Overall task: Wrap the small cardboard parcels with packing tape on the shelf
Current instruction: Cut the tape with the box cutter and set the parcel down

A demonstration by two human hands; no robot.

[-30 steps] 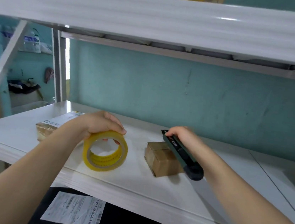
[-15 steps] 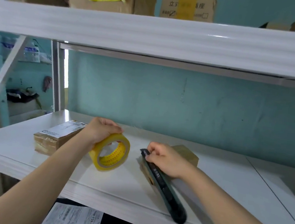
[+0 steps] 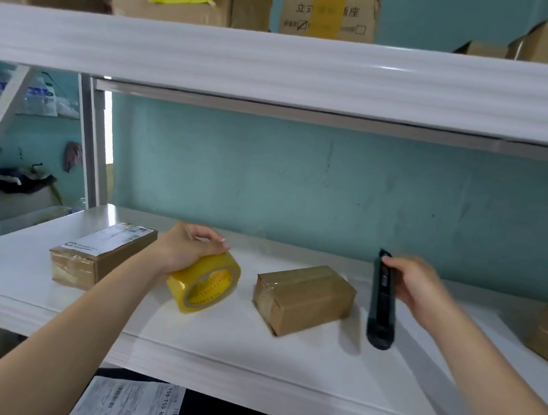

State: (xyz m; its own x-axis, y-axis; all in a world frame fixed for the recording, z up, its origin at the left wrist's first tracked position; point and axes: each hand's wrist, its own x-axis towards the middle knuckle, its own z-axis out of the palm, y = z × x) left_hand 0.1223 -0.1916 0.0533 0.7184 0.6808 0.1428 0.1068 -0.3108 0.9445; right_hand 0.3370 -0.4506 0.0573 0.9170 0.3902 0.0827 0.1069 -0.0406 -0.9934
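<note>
Small cardboard parcel (image 3: 304,299), closed and taped, contents unseen: lies on the white shelf (image 3: 248,349) between the yellow tape roll (image 3: 203,283) and a dark green cutter (image 3: 382,300). Of the hands, the left hand (image 3: 188,248) grasps the roll, which stands on edge, and the right hand (image 3: 418,287) grips the cutter. Second parcel (image 3: 101,256), labelled and closed, lies left of the roll.

Teal wall (image 3: 337,187), white metal shelving (image 3: 282,70), daylight at left gap (image 3: 106,117)

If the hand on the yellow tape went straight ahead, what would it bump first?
Probably the teal back wall; the left hand gripping the yellow tape roll points past the middle brown cardboard parcel, though depth is unclear.
</note>
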